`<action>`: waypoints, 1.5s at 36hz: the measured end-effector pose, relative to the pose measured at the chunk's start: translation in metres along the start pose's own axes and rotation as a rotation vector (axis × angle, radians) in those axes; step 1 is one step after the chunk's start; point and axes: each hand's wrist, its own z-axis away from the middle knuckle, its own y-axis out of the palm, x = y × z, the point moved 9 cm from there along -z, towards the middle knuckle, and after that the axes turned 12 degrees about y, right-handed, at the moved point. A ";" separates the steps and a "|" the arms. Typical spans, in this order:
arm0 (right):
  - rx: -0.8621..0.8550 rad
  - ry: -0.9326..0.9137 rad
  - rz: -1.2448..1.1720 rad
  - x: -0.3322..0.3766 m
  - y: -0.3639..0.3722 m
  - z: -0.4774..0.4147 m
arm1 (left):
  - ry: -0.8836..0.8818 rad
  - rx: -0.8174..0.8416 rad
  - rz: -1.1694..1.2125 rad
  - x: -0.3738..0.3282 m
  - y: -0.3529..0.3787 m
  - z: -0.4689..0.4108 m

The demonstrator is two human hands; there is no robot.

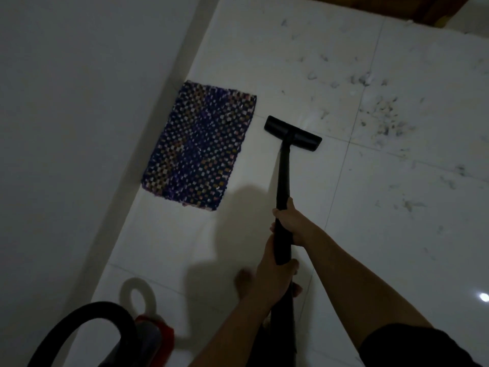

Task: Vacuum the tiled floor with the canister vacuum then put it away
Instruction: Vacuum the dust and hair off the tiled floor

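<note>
I hold the black vacuum wand (282,181) with both hands. My right hand (292,223) grips it higher up the tube. Just below, my left hand (272,271) is closed around the wand's lower end. The wide black floor nozzle (292,133) rests flat on the white tiled floor (397,234), just right of a small mat. Grey dust and scraps (383,112) lie scattered on the tiles to the right of and beyond the nozzle. The red canister (156,337) with its black hose (87,316) sits at the bottom left.
A purple patterned mat (201,147) lies along the white wall (79,128) on the left. A brown wooden edge (423,9) shows at the top right. My bare foot (244,280) stands behind my left hand. A light reflection (484,297) glints on the tile.
</note>
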 end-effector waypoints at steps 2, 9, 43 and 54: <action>-0.012 -0.011 0.022 0.020 0.000 -0.005 | 0.017 -0.030 0.026 -0.012 -0.005 -0.015; -0.046 -0.044 0.077 0.097 0.004 -0.024 | -0.002 -0.027 0.056 -0.052 -0.024 -0.070; 0.075 -0.060 0.181 0.370 0.033 -0.097 | -0.095 -0.173 0.287 -0.234 -0.098 -0.258; 0.033 -0.017 0.369 0.451 0.028 -0.118 | -0.047 -0.200 0.346 -0.298 -0.101 -0.313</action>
